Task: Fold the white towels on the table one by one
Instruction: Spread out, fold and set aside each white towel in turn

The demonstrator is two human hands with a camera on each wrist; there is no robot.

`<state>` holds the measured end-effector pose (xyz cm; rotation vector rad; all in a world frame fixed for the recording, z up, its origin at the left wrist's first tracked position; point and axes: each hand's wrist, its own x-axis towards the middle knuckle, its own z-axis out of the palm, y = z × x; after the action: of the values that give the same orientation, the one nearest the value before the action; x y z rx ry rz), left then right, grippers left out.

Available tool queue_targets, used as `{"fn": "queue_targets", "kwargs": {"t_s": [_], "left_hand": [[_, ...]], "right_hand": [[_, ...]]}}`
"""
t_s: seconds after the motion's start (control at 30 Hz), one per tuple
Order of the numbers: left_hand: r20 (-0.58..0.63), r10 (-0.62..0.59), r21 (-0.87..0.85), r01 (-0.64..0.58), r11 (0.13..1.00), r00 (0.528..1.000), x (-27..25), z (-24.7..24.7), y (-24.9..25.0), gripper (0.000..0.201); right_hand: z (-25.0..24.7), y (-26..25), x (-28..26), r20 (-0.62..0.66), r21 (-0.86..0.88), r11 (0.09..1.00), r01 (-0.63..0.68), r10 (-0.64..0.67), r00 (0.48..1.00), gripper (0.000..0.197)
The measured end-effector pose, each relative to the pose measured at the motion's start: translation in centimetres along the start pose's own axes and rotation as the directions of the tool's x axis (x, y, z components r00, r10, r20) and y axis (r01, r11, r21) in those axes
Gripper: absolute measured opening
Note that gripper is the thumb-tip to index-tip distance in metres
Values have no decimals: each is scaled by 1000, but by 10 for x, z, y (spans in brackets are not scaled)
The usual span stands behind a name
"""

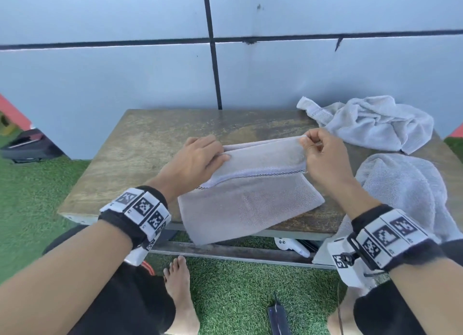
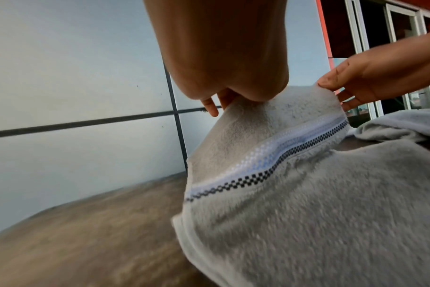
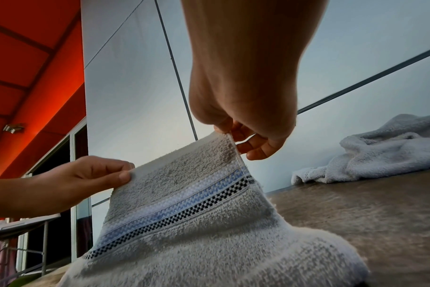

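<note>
Grey wall panels with dark seams stood behind the worn wooden table [image 1: 140,144], which sat on green artificial turf.

At the table's near middle lay the towel [image 1: 250,204] we were folding, its near edge hanging a little over the table's front. We held its far end raised off the table, with the woven band [image 3: 174,209] of blue stripe and dark checks running across just below our grip. Our left hand [image 1: 198,159] pinched one upper corner between thumb and curled fingers, and our right hand [image 1: 323,157] pinched the other, thumb against forefinger, the remaining fingers curled loosely beneath. Neither hand held anything else.

To do this fold well, we judged that both corners should travel together and level, kept taut between the hands so the lifted edge stayed straight, then be laid down square on the near edge, with the band as a guide. Letting one corner lead would probably skew the fold.

Both wrists were lifted above the table, palms turned down, forearms reaching in from either side, each wearing a strap with printed markers.

Further out, a crumpled towel [image 1: 370,124] lay at the far right corner, and a second heap of towelling [image 1: 406,184] sat nearer on the right.
</note>
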<state>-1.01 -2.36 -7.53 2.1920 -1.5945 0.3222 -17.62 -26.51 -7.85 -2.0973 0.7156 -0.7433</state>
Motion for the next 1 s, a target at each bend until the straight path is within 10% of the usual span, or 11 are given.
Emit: {"fn": "queue_targets", "kwargs": {"t_s": [0.37,1.0], "left_hand": [[364,-39,45,25,999,931,-9,-21,-7,23],[325,-231,96,210,973,917,-42,-66,0,28]], "right_hand": [[-9,2,-2,-60,45,999,-22,25,998,8],[-12,-8,-9,-59,54,995,-90,93,994,9]]}}
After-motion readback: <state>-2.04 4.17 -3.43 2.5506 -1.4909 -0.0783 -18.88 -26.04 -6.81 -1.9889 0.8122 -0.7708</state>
